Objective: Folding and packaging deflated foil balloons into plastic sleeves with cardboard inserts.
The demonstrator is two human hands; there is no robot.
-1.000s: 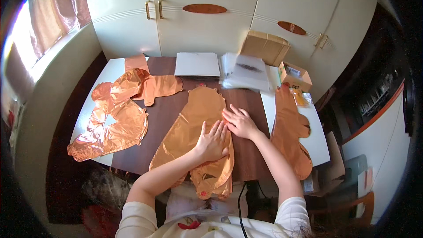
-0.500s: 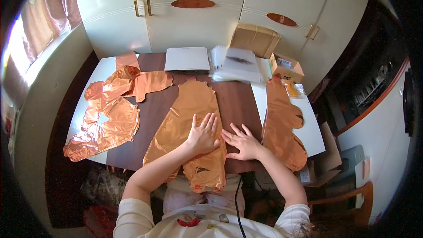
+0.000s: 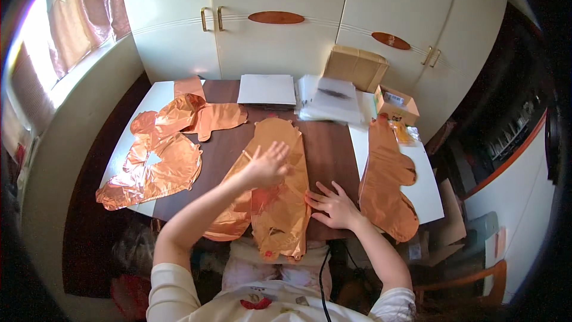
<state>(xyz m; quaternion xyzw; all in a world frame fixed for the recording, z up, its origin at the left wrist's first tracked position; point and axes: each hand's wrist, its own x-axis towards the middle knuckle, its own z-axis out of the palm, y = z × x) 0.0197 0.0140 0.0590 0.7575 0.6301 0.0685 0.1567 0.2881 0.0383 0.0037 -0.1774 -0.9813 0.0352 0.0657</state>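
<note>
On the table (image 3: 333, 149), nearest: copper foil (image 3: 286, 211), left forearm (image 3: 205, 209) across it.
Right hand (image 3: 336, 209): fingers spread, touching its edge.
Left hand (image 3: 269, 165): fingers apart, raised; earlier flat on it.
Sides: crumpled foil (image 3: 177, 170), lobed foil (image 3: 384, 188).
Behind: paper stack (image 3: 266, 89), carton (image 3: 356, 67).

Bright window (image 3: 37, 33) at left, left hand (image 3: 269, 166) blurred

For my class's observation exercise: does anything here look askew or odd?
Yes: the left-hand foil piece lies crumpled, unlike the flatter right-hand foil piece; the middle foil piece overhangs the front edge of the table.
</note>
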